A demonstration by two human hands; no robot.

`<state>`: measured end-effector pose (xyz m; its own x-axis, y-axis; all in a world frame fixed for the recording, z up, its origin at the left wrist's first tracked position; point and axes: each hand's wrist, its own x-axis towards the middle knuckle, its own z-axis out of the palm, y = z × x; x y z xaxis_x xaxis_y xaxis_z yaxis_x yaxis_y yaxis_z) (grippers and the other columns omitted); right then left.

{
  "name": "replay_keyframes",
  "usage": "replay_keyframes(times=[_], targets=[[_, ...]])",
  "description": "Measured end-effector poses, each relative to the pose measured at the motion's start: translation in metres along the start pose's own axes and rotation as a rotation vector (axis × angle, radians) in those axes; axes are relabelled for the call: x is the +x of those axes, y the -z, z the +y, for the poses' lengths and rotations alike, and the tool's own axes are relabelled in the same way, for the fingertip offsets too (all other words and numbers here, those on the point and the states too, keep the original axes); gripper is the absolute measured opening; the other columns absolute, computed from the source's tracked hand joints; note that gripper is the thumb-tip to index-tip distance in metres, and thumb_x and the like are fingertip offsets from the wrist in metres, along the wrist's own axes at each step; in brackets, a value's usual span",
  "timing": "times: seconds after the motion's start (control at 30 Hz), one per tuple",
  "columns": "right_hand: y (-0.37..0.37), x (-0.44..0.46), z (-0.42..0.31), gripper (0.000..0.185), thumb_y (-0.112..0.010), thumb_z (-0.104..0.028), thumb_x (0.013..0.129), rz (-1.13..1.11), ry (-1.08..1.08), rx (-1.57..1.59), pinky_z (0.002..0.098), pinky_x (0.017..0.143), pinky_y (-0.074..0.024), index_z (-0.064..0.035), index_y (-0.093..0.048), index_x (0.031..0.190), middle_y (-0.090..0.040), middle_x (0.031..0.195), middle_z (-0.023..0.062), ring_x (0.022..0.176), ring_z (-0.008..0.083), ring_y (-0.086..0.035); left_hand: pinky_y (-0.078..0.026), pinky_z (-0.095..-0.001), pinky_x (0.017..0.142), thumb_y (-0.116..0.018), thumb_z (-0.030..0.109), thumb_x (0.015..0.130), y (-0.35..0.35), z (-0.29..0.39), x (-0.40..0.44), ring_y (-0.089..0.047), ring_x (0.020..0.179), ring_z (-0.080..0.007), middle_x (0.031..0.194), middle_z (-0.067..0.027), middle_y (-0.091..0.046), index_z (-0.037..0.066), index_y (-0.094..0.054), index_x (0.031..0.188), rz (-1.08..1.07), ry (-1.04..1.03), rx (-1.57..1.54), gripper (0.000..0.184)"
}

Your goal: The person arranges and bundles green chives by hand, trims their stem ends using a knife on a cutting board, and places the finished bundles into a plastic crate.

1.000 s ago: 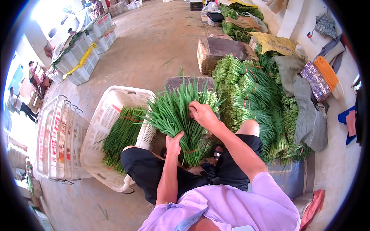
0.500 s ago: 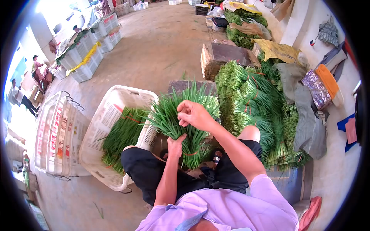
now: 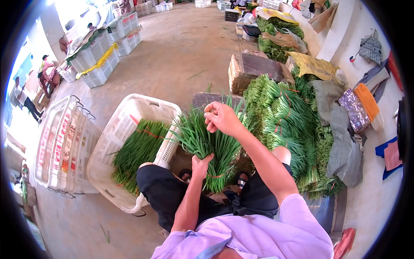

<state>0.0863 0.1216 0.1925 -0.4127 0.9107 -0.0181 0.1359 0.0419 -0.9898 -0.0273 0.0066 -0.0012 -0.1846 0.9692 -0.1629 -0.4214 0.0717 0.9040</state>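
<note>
My left hand [image 3: 202, 165] is wrapped round a bundle of long green stalks [image 3: 223, 160], which has a red band near its lower end between my knees. Over the upper leaves of this bundle is my right hand [image 3: 219, 117], its fingers curled together; whether a thin leaf is between them is too small to tell. To the left, a white plastic basket [image 3: 113, 142] holds more banded green bundles [image 3: 140, 149]. A large pile of green bundles [image 3: 286, 116] with red bands lies on the right.
Stacked white baskets [image 3: 64, 149] stand at the far left. A brown box [image 3: 258, 69] is beyond the pile, and grey cloth [image 3: 345, 146] hangs at its right side. White crates [image 3: 97, 58] stand at the upper left, near two people [image 3: 48, 73] [image 3: 25, 99].
My right hand has lifted off the leaves and shifted slightly up. My left hand still grips the bundle. The whole view has tilted a little, so the surroundings appear shifted.
</note>
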Motion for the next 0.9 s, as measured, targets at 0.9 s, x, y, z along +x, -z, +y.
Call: replay_keyframes(times=[0.9], targets=[[0.012, 0.026, -0.011, 0.016, -0.057, -0.01, 0.098, 0.085, 0.154, -0.28, 0.0305, 0.059, -0.0573, 0.0034, -0.066, 0.099, -0.068, 0.076, 0.0131, 0.066, 0.0163, -0.07, -0.051, -0.0302, 0.081, -0.075, 0.003, 0.081, -0.005, 0.001, -0.003, -0.065, 0.085, -0.0121, 0.096, -0.003, -0.073, 0.0, -0.073, 0.103, -0.012, -0.018, 0.028, 0.023]])
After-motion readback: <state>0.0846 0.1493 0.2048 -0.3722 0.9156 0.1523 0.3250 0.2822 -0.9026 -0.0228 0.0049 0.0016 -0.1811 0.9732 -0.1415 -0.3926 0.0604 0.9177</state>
